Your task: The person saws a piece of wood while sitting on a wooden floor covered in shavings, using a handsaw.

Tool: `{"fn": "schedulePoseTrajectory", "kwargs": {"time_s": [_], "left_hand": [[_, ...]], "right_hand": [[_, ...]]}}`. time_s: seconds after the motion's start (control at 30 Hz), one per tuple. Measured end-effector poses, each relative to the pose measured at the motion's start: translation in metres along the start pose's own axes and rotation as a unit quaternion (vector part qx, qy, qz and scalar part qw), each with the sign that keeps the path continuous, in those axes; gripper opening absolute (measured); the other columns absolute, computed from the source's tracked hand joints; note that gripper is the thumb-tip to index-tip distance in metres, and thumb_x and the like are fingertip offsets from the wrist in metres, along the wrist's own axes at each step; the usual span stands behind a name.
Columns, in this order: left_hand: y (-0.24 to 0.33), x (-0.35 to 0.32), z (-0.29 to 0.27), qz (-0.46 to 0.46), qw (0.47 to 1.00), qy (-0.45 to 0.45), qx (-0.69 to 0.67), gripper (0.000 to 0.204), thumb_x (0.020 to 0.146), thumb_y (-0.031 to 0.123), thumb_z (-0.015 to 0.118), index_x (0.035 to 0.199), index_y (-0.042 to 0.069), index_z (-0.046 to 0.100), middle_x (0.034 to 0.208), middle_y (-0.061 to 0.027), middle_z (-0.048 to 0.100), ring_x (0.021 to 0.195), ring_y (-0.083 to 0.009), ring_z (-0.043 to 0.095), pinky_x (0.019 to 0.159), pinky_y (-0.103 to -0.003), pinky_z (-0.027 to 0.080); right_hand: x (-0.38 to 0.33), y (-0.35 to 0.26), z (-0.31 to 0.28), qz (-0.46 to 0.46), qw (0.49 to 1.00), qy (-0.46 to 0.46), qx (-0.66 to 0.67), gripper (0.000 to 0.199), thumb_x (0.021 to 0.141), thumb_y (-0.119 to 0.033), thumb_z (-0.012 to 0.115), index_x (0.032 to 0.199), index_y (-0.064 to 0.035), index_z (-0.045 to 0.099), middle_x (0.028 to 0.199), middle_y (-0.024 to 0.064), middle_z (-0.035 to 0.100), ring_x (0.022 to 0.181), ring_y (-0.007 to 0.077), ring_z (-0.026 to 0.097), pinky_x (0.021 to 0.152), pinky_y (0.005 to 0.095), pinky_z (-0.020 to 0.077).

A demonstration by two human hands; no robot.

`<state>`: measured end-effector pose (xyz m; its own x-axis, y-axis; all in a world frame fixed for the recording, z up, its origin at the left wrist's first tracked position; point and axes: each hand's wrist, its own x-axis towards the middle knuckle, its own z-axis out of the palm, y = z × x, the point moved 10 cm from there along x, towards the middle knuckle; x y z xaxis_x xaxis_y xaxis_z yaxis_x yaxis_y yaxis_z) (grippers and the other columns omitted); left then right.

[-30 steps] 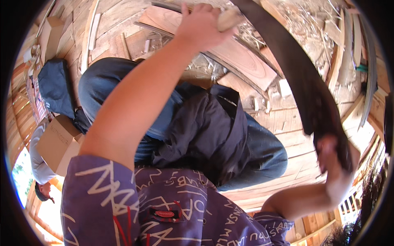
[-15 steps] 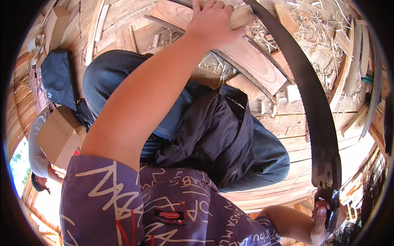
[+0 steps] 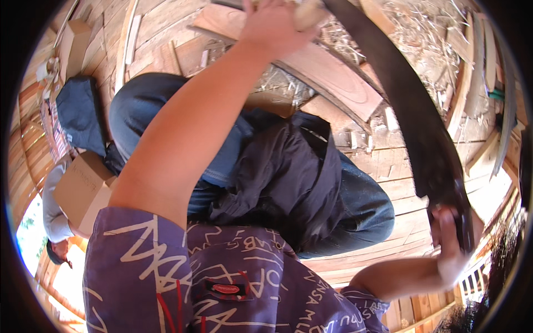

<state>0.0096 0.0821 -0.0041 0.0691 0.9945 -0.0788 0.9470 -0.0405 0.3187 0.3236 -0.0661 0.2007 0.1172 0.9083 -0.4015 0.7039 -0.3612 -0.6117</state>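
Note:
My right hand (image 3: 452,233) is wrapped round the handle of a handsaw (image 3: 408,100) with a long, dark, toothed blade. The blade runs from the right side up to the top edge, where its far end leaves the picture. Close to that end, my left hand (image 3: 280,28) grips a pale piece of wood (image 3: 308,15), partly cut off by the top edge and blurred. Whether the teeth touch this wood cannot be made out. Beneath and beside the left hand, a reddish plank (image 3: 347,80) lies slanting across the floor.
Wood shavings (image 3: 411,50) and offcuts litter the plank floor (image 3: 388,166). Long strips of wood (image 3: 463,77) lie at the right. A dark jacket (image 3: 277,177) covers my lap. At the left are a dark bag (image 3: 80,114), a cardboard box (image 3: 83,186) and another person (image 3: 55,216).
My right hand has pushed the saw forward, so the handle sits higher in the picture. My left hand and the wood it grips have shifted slightly left and up.

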Motion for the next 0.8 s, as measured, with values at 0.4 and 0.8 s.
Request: {"fn": "schedulePoseTrajectory", "kwargs": {"time_s": [0.4,0.8], "left_hand": [[-0.004,0.004,-0.01,0.001,1.0,0.0,0.0,0.064,0.08,0.05,0.059,0.113,-0.004,0.058,0.113,-0.0227,0.059,0.118,-0.0358,0.048,0.108,-0.06,0.021],[-0.004,0.0,-0.011,-0.006,1.0,-0.026,-0.009,0.062,0.079,0.048,0.06,0.111,-0.005,0.058,0.113,-0.0232,0.059,0.119,-0.0364,0.047,0.108,-0.059,0.021]], "right_hand": [[0.028,-0.017,0.024,-0.009,0.993,-0.12,0.008,0.021,0.088,-0.019,0.062,0.092,0.0007,0.057,0.063,0.0037,0.055,0.044,0.0061,0.041,0.04,0.0224,0.0295],[0.041,-0.02,0.03,-0.002,0.995,-0.096,0.014,0.02,0.088,-0.021,0.062,0.082,-0.0026,0.057,0.056,0.0006,0.05,0.045,0.0061,0.041,0.042,0.0223,0.029]]}}
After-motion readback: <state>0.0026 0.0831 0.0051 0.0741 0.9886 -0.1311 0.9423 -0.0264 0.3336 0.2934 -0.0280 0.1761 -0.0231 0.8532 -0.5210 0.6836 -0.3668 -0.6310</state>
